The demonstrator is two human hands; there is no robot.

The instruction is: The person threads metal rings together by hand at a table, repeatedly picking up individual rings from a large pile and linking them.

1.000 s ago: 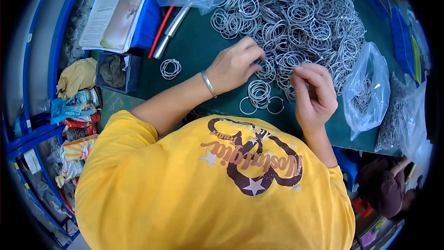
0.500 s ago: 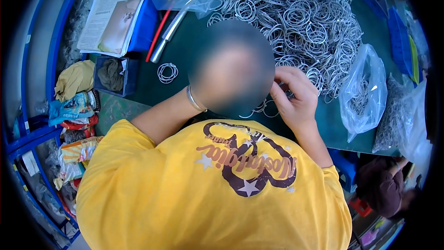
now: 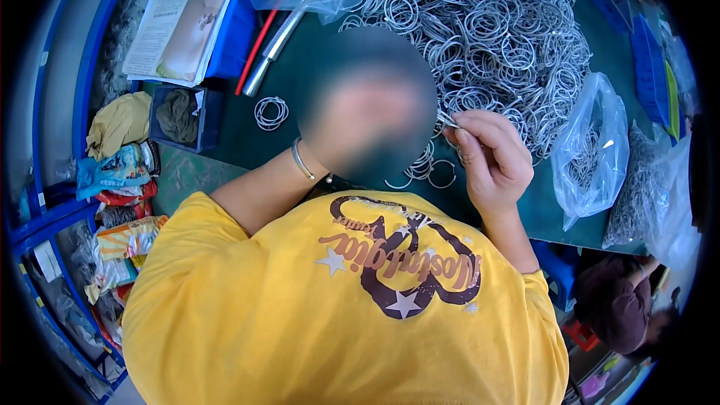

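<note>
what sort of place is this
Probably a small workshop or packing area: a large heap of metal rings lies on a green worktable, clear plastic bags stand beside it, and a blue shelving frame runs along the left.

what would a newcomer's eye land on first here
Probably the big heap of metal rings, spread over the upper middle and right of the green table. The bright yellow shirt fills the lower middle just as boldly. Between them, a round blur covers most of the left hand, while the right hand beside it pinches a thin metal piece.
</note>
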